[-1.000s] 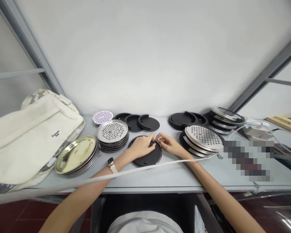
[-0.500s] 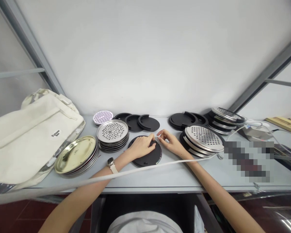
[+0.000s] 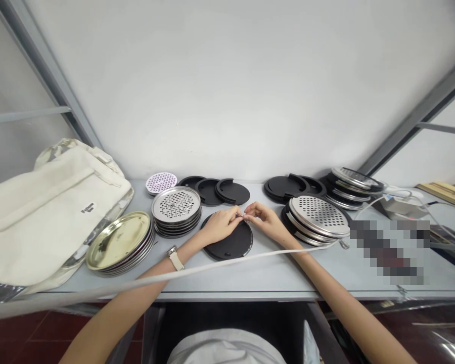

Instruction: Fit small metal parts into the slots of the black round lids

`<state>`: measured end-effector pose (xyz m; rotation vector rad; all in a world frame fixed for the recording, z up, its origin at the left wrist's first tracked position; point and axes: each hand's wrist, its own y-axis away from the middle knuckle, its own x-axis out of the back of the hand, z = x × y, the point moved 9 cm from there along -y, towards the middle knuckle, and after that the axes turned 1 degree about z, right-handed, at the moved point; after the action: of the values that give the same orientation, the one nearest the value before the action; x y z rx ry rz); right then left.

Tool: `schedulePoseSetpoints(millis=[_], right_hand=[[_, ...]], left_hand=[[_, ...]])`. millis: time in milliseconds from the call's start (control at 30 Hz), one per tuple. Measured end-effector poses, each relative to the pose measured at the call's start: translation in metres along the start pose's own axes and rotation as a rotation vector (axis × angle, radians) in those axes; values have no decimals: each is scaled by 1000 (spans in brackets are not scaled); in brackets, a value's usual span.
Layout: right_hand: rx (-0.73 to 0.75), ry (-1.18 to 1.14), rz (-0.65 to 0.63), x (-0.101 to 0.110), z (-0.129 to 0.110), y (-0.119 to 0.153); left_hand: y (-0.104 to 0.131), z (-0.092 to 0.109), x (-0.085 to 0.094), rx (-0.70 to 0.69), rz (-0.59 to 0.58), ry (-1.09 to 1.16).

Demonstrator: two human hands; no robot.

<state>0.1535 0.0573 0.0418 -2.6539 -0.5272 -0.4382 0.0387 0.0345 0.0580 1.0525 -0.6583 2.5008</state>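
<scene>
A round black disc (image 3: 229, 243) with a small hole near its front edge lies flat before me, a shiny strip along its right rim. Over its far edge, my left hand (image 3: 220, 225) is closed in a pinch, wrist bent inward. My right hand (image 3: 267, 222) pinches from the other side, its fingertips nearly meeting the left ones. Something tiny and pale shows between the fingertips, too small to name. To the right stand stacked perforated metal discs (image 3: 318, 216); to the left is another stack of perforated metal discs (image 3: 176, 205).
Gold-coloured round plates (image 3: 119, 241) are stacked at left beside a cream bag (image 3: 56, 212). Black discs with raised rims (image 3: 233, 193) lie along the wall, near a lilac perforated disc (image 3: 161, 182). A white cable (image 3: 212, 269) crosses the foreground. More metal discs (image 3: 352, 178) stand at back right.
My left thumb and fingers have closed into a pinch, and my right fingertips have come together with them above the black disc's far edge. The stacks have stayed put.
</scene>
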Motion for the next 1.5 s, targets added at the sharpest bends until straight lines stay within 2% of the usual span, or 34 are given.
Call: schedulePoseSetpoints(millis=[167,333,600,667,800,900,1067,1267,1500], right_hand=[[-31,142,-26,-2,-7,2],[19,200,-57,-6,-13,3],[93,287,26,5,-18,4],[91,280,13,4,-17,4],[53,222,-47,-3,-10,4],[31,221,-34,-2,-5,3],[-19,189,-67,-4,5,3],[-91,57,-146,-12,12,5],[-200,-56,-212,-14,9,6]], left_hand=[[-1,-2,3,47,20,131],[-2,-2,5,18,55,217],[-3,-6,3,35,34,284],[-4,-7,2,38,30,281],[-3,-9,2,43,47,238],[-2,-10,5,57,105,171],[2,6,10,-32,170,-78],[5,16,-2,-143,78,-180],[5,14,-2,-105,61,-193]])
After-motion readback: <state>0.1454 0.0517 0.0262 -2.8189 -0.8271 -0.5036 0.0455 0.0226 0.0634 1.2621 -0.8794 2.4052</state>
